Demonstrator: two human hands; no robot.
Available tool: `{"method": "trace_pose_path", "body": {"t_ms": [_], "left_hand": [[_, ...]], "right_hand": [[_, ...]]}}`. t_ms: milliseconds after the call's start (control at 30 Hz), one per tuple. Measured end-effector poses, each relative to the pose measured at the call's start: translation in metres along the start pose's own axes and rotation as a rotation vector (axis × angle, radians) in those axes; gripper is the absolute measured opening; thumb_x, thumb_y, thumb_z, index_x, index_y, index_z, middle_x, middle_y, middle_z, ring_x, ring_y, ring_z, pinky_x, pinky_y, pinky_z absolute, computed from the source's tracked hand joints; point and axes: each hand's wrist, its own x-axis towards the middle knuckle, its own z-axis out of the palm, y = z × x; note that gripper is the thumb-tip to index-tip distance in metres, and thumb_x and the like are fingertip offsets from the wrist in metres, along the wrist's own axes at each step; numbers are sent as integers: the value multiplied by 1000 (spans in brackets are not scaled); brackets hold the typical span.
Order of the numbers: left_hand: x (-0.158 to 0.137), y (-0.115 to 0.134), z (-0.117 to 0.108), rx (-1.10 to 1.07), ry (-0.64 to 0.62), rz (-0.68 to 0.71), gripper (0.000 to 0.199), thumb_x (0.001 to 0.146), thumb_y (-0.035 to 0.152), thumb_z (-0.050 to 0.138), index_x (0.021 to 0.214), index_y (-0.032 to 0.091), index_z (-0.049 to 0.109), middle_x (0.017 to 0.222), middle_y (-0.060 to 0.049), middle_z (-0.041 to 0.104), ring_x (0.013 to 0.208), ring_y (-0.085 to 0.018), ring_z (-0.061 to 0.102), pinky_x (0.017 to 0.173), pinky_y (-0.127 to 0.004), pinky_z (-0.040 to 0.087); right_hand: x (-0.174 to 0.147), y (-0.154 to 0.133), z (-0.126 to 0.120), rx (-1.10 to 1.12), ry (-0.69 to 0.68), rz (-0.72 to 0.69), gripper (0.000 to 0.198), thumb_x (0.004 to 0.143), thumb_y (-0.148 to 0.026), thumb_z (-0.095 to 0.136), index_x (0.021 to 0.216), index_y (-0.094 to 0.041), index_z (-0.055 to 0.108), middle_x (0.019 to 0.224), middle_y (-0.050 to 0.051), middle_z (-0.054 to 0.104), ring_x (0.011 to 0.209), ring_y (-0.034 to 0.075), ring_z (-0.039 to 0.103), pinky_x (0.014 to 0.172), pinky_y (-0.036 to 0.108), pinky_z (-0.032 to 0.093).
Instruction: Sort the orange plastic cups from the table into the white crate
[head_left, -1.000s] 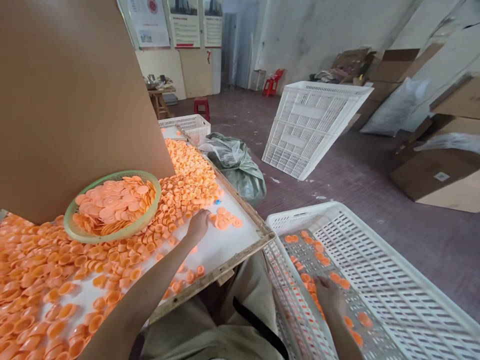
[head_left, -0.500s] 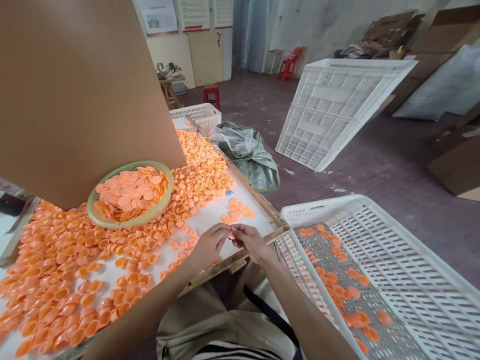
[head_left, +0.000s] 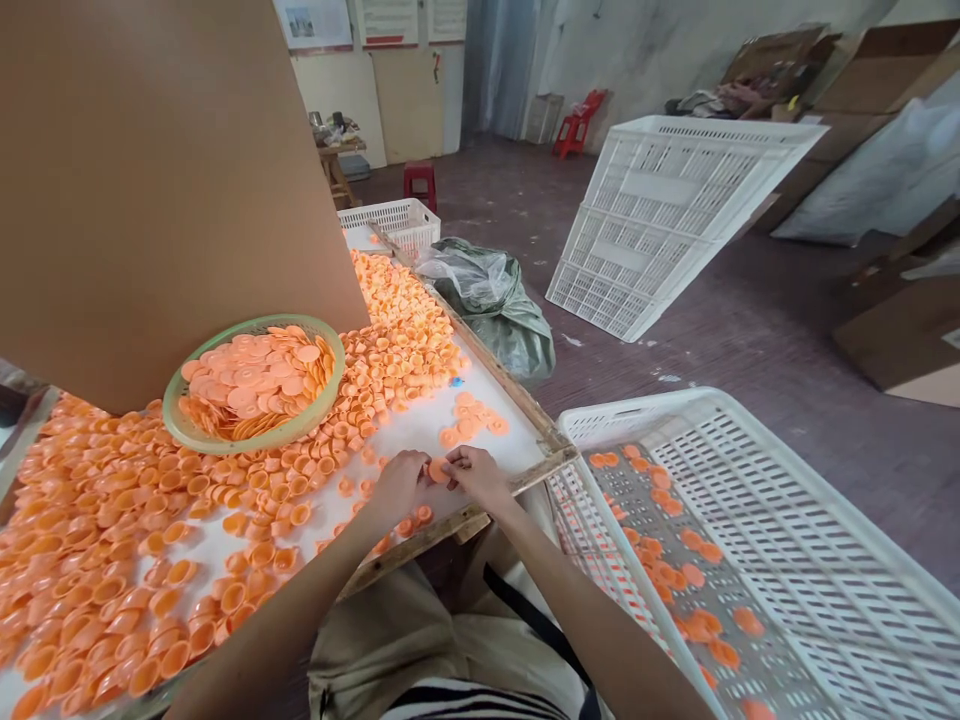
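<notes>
Over the near edge of the table, my two hands meet around a small orange plastic disc (head_left: 438, 471). My right hand (head_left: 477, 478) pinches it between thumb and fingers from the right. Curled against its left side are the fingers of my left hand (head_left: 403, 488); whether a second piece is inside them is hidden. Several flat orange discs (head_left: 471, 415) lie just beyond my hands on the white tabletop (head_left: 517, 447). A few small orange caps (head_left: 414, 520) sit beside my left wrist. A large spread of orange cup-shaped caps (head_left: 97, 560) covers the left of the table.
A green basket (head_left: 180, 425) full of orange discs stands among the caps, before a tall cardboard sheet (head_left: 172, 200). A wooden rim (head_left: 525, 400) edges the table. At right, a white crate (head_left: 817, 500) holds scattered orange pieces. Another white crate (head_left: 637, 230) stands tilted beyond a green sack (head_left: 502, 320).
Both hands have shifted left and slightly closer to the table's caps. The orange disc between them now shows more plainly, and the fingers have moved a little apart.
</notes>
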Motion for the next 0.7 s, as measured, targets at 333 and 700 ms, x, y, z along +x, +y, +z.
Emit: {"method": "trace_pose_path", "body": {"t_ms": [333, 700], "left_hand": [[9, -3, 3, -482, -90, -110, 21, 78, 28, 52, 86, 10, 60, 78, -6, 62, 68, -13, 56, 59, -22, 40], [15, -9, 11, -661, -102, -149, 15, 79, 24, 50, 81, 10, 56, 68, -5, 60, 56, -13, 55, 52, -22, 41]], "right_hand": [[3, 7, 5, -261, 58, -135, 3, 79, -15, 56, 77, -13, 55, 62, 0, 60, 57, 11, 59, 61, 22, 44], [8, 4, 4, -145, 3, -40, 8, 82, -20, 54, 79, -14, 49, 62, 1, 59, 51, 13, 59, 51, 22, 45]]}}
